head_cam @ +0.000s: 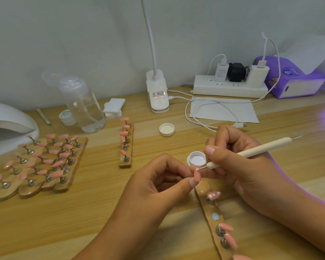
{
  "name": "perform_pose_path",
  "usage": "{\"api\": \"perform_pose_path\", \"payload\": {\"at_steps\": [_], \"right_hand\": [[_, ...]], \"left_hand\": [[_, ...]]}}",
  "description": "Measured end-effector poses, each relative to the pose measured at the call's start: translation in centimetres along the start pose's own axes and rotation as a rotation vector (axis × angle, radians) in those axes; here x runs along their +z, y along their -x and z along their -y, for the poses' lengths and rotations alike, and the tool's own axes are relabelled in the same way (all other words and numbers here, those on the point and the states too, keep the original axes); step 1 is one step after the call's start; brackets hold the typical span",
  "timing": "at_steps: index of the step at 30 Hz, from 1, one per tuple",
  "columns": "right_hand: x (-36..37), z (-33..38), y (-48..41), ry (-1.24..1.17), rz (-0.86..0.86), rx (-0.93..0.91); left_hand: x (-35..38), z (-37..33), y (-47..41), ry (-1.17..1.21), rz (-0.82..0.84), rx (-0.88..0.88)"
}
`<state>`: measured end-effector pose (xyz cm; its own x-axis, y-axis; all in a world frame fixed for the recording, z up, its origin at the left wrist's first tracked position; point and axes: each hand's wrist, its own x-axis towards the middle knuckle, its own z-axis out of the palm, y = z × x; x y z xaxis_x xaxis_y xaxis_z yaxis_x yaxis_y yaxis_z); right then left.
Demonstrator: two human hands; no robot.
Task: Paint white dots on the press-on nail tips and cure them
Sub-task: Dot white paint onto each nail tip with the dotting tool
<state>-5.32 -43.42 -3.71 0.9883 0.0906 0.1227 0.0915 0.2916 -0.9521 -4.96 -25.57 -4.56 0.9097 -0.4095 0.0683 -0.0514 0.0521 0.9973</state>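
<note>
My left hand (163, 182) pinches a pink nail tip (197, 175) between thumb and fingers. My right hand (238, 162) holds a white dotting pen (257, 151), its metal point touching the top of that tip. Just behind sits a small open pot of white gel (197, 158). Under my hands lies a wooden holder strip (213, 218); one tip on it (213, 195) carries white dots, and two plain pink tips (227, 227) stand lower down. The white curing lamp (9, 126) stands at the far left.
Several wooden strips of pink tips (39, 162) lie at left, one more strip (126, 143) in the middle. The pot's lid (167, 129), a clear pump bottle (84, 107), a small jar (68, 117), cotton pads (114, 107), a clip lamp (158, 92), a cable (214, 117), a power strip (229, 87) and a purple pack (293, 79) stand behind.
</note>
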Motion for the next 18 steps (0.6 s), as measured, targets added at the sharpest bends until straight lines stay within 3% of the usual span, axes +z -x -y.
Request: {"api": "perform_pose_path", "payload": {"at_steps": [18], "right_hand": [[-0.08,0.03,-0.04,0.003,0.009,0.006]], "left_hand": [[-0.07,0.09,-0.05,-0.01,0.002,-0.001]]}}
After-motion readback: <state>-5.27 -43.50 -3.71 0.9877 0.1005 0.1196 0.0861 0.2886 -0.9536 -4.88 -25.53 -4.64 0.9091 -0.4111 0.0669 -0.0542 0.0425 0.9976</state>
